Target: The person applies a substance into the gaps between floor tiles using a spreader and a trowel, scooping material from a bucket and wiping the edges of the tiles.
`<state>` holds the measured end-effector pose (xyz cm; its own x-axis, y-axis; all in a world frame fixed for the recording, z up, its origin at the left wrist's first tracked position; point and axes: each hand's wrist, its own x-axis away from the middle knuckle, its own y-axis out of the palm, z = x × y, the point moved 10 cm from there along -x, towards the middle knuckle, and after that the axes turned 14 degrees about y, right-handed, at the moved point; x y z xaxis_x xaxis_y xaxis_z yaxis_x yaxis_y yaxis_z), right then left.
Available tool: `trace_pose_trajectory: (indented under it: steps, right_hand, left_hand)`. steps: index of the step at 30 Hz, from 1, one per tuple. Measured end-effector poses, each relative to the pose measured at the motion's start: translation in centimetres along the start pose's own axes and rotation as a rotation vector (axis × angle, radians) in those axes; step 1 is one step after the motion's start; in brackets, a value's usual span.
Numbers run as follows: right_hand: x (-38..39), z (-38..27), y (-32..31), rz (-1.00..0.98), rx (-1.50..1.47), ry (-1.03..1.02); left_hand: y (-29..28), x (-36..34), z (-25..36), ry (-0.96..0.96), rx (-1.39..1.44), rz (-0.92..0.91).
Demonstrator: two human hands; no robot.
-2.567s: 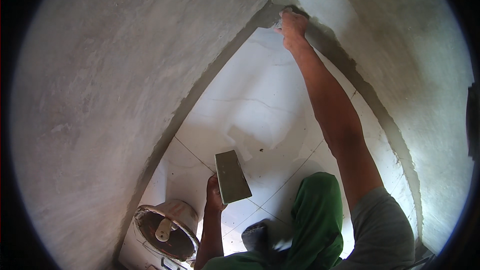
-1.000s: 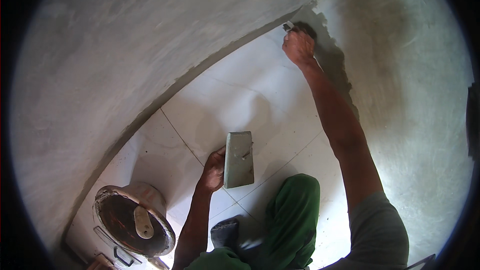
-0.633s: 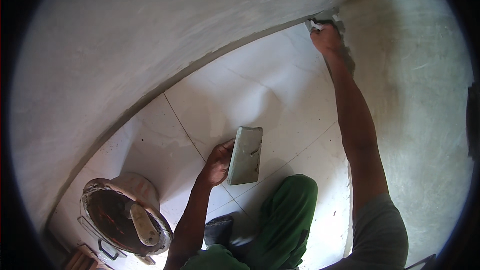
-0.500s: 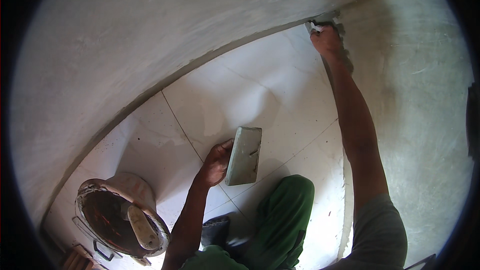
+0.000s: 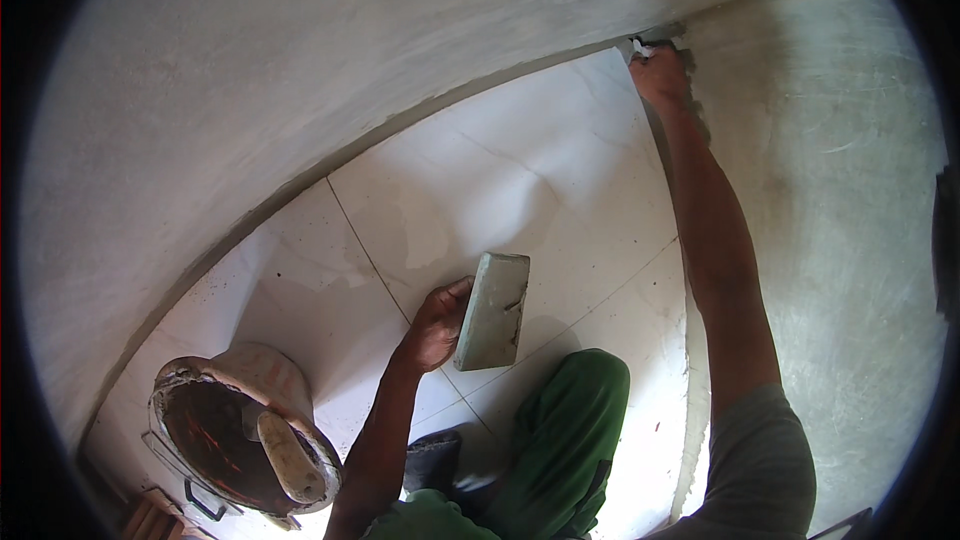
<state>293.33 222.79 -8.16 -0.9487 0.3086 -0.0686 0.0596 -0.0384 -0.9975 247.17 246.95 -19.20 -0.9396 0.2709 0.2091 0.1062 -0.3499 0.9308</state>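
Near the middle, my left hand (image 5: 437, 325) is closed on the left edge of a flat, grey-green rectangular board (image 5: 493, 312). A small dark smear marks the board's face. Far off at the right, my outstretched right hand (image 5: 660, 78) is closed in the corner where two walls meet the floor. It grips a small tool with a pale, shiny part (image 5: 641, 47); the rest of the tool is hidden by the fingers. Dark wet mortar (image 5: 686, 62) shows on the wall beside that hand.
At lower left stands a mortar-crusted bucket (image 5: 270, 380), with a wooden-handled tool (image 5: 290, 457) resting in it. White tiles (image 5: 560, 170) cover the floor. Grey plastered walls (image 5: 250, 70) rise ahead and on the right. My green-trousered knee (image 5: 570, 410) is below the board.
My right hand has shifted slightly right along the corner, with the small tool in it. My left hand and the board have moved a touch to the right.
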Motion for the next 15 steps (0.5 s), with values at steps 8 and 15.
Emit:
trace_pose_trajectory:
  steps: [8, 15]
  right_hand:
    - [1.4, 0.1, -2.0, 0.156, -0.148, -0.174]
    - [1.7, -0.2, -0.9, 0.063, 0.006, -0.047]
  left_hand:
    - [-0.3, 0.1, -0.1, -0.036, 0.005, 0.030]
    - [0.1, 0.1, 0.1, -0.013, -0.002, 0.028]
